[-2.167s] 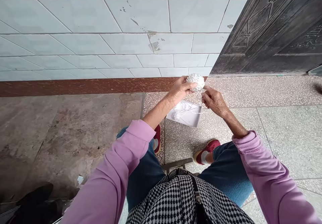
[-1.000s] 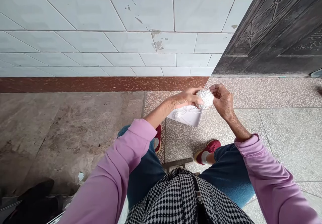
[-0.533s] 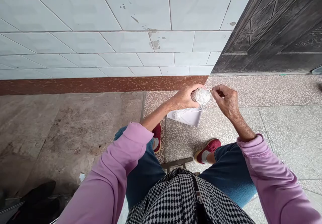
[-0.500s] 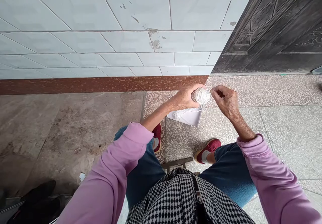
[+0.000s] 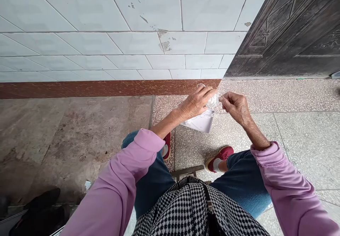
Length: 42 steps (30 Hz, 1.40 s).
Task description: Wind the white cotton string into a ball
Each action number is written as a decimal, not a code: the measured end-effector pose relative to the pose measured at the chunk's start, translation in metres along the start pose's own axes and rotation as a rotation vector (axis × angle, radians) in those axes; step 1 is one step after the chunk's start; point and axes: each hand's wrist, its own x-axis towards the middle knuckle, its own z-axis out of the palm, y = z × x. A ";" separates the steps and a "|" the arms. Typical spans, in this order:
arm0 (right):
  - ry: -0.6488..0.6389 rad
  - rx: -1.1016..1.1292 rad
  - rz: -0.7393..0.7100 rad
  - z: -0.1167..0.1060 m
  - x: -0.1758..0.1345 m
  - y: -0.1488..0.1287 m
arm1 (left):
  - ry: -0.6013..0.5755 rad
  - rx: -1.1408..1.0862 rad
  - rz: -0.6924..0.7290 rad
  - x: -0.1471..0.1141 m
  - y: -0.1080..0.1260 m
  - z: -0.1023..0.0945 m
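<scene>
My left hand (image 5: 196, 103) is wrapped over a ball of white yarn (image 5: 213, 101), with its back turned up so that much of the ball is hidden. A loop of white strand shows just above the fingers. Close to the ball's right side, my right hand (image 5: 236, 105) is closed in a pinch at the yarn; the strand between its fingertips is too thin to make out clearly. Below the hands a shallow white box (image 5: 203, 123) lies on the floor, partly covered by my left hand, with more white yarn in it.
A tiled wall (image 5: 127, 13) with a brown skirting band rises ahead, and a dark carved door (image 5: 287, 34) stands at the right. Red shoes (image 5: 220, 158) flank the box. Part of a wooden stool (image 5: 187, 171) shows between my legs. Dark shoes (image 5: 42, 199) lie at lower left.
My left hand has rolled over the ball, its back now up and the ball mostly covered. My right hand has shifted slightly left and down, still pinched near the ball.
</scene>
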 end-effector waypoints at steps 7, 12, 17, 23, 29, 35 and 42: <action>-0.114 0.127 0.022 -0.006 0.002 -0.012 | -0.027 0.052 0.042 -0.001 0.000 0.001; 0.016 0.074 -0.006 -0.014 0.003 -0.006 | -0.051 0.064 0.048 -0.001 0.002 -0.002; 0.018 0.038 -0.027 -0.018 0.007 -0.002 | -0.090 -0.004 0.096 -0.001 0.009 0.002; -0.155 0.173 0.071 -0.027 0.013 0.001 | -0.001 -0.090 0.129 -0.001 0.016 0.004; -0.227 0.243 0.155 -0.034 0.012 0.001 | 0.090 -0.143 0.085 0.000 0.014 0.003; -0.331 0.240 0.195 -0.038 0.009 -0.001 | 0.084 -0.131 0.045 0.001 0.011 0.001; -0.395 0.508 0.219 -0.039 0.009 -0.002 | 0.057 -0.061 0.018 0.000 0.006 -0.002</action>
